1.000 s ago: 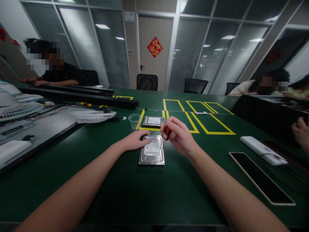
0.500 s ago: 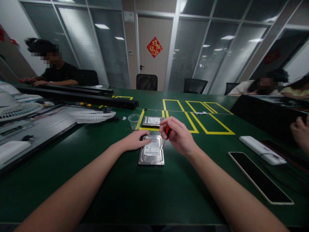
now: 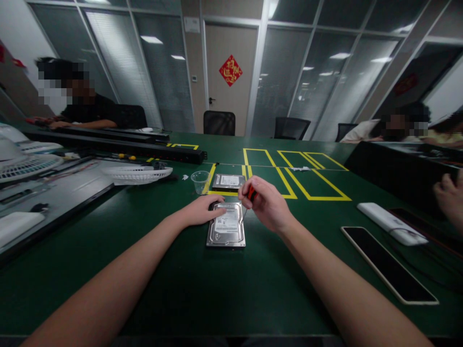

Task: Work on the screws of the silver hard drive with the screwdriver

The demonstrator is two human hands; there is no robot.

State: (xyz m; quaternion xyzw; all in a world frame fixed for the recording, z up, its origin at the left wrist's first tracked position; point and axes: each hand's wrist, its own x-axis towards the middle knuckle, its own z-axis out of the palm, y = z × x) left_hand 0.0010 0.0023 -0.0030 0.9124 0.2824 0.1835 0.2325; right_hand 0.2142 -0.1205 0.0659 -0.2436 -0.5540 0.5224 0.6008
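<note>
A silver hard drive [image 3: 227, 232] with a white label lies flat on the green table in front of me. My left hand [image 3: 202, 210] holds its far left side, thumb on the top cover and fingers along the far edge. Pinched in my right hand [image 3: 268, 201] is a red and black screwdriver [image 3: 252, 193]. Its thin shaft points down to the drive's right edge; whether the tip sits in a screw is too small to tell. Just beyond, a second hard drive [image 3: 227, 180] lies inside yellow tape, beside a clear plastic cup [image 3: 200, 182].
A phone [image 3: 388, 264] and a white power strip [image 3: 392, 223] lie at right, near a black case [image 3: 390, 178] and another person's hand [image 3: 448, 193]. Fan parts [image 3: 137, 174] and a large panel [image 3: 72, 193] occupy the left. Other people sit across the table.
My right hand and the screwdriver handle have turned slightly. The left hand and the hard drive keep their places, with only a tiny shift of the whole view.
</note>
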